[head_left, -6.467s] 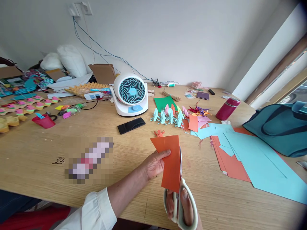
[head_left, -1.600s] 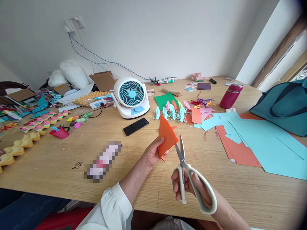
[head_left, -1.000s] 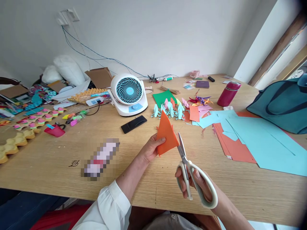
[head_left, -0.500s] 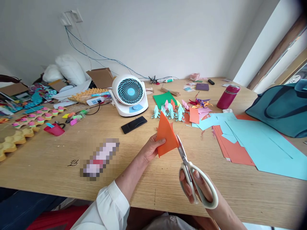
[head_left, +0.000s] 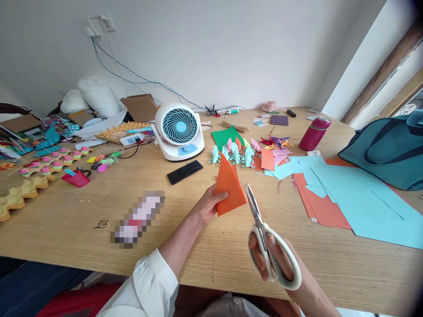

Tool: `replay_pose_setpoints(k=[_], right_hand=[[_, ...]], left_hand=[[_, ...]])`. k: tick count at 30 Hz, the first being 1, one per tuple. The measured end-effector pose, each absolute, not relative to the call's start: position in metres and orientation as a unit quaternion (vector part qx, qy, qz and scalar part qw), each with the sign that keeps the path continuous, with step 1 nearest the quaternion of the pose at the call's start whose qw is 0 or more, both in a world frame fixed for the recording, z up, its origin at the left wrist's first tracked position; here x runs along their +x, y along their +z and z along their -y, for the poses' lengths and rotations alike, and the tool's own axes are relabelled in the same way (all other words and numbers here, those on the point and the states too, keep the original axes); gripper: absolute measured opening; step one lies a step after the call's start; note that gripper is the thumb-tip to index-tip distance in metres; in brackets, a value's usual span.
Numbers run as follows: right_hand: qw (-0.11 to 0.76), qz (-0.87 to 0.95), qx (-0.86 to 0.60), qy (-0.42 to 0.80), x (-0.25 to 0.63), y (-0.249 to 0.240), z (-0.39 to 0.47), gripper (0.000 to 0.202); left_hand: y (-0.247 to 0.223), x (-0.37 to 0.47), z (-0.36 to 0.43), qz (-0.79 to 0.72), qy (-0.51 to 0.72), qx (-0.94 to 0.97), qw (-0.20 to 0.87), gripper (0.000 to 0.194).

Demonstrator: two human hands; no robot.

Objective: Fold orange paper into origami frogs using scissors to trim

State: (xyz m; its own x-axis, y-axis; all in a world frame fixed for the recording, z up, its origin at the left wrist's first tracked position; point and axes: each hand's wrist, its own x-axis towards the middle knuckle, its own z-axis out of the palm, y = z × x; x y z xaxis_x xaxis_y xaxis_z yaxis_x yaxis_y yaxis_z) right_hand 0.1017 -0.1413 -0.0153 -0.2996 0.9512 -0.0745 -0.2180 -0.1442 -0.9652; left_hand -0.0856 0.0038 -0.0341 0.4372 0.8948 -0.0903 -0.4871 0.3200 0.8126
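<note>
From where I stand, the left hand (head_left: 211, 204) is clamped on a folded piece of orange paper (head_left: 228, 189), thumb flat across its front, holding it up above the wooden table (head_left: 205, 266). The right hand (head_left: 280, 257) is wrapped around the pale handles of a pair of scissors (head_left: 260, 223), thumb through the larger loop. Their blades lie nearly together, pointing up and away, just beside the paper's right-hand corner.

Beyond the paper, light blue folded paper figures (head_left: 235, 153) stand in front of a green sheet (head_left: 224, 135). A white fan (head_left: 180, 127) sits behind a glossy black slab (head_left: 185, 172). Over to the right, large light blue sheets (head_left: 366, 204) lie near a magenta flask (head_left: 313, 135) and a teal bag (head_left: 390, 154).
</note>
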Motion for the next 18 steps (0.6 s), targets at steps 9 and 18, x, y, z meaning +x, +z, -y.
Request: replay_pose_setpoints(k=[9,18], right_hand=[[0.354,0.603,-0.575,0.425,0.132,-0.016,0.125,0.039],[0.109,0.686,-0.719,0.013,0.209,-0.043,0.084,0.031]], left_hand=[[-0.034,-0.086,-0.004,-0.287,0.459,0.381,0.749,0.047],[-0.03,-0.08,0.002,-0.297,0.456,0.449,0.709,0.04]])
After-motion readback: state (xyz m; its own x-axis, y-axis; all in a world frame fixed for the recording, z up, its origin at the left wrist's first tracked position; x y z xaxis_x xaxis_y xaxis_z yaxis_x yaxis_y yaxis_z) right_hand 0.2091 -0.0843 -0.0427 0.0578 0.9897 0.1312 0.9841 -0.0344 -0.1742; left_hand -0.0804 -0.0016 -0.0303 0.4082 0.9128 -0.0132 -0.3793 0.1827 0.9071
